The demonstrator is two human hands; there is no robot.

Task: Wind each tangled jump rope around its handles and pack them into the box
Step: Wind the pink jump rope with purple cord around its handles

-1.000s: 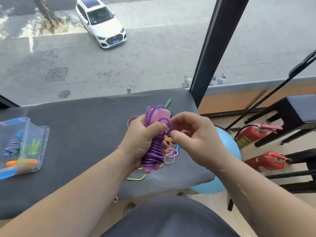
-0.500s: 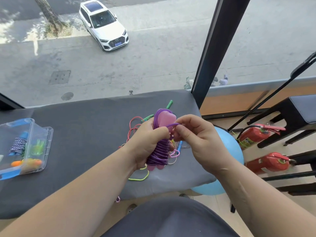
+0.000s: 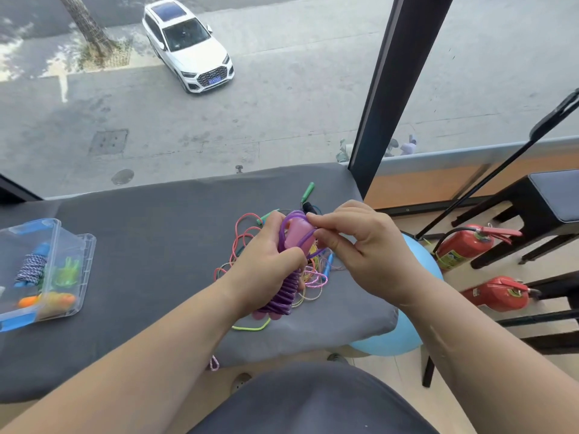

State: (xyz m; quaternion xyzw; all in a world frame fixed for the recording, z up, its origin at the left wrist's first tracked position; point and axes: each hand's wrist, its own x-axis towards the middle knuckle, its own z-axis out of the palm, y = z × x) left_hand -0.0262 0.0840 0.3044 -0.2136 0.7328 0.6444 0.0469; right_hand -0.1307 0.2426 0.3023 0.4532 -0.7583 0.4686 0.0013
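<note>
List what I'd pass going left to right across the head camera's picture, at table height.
Clear box → left hand gripping the purple jump rope → right hand pinching its cord → red fire extinguisher.

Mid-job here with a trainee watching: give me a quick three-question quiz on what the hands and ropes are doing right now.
1. Which hand grips the wound purple rope? A. left B. right
2. True or false: the right hand pinches that rope at the top of the pink handles.
3. Fill in: the box stands at the ___ end of the grey cloth.
Key: 1 A, the left hand; 2 true; 3 left.
</note>
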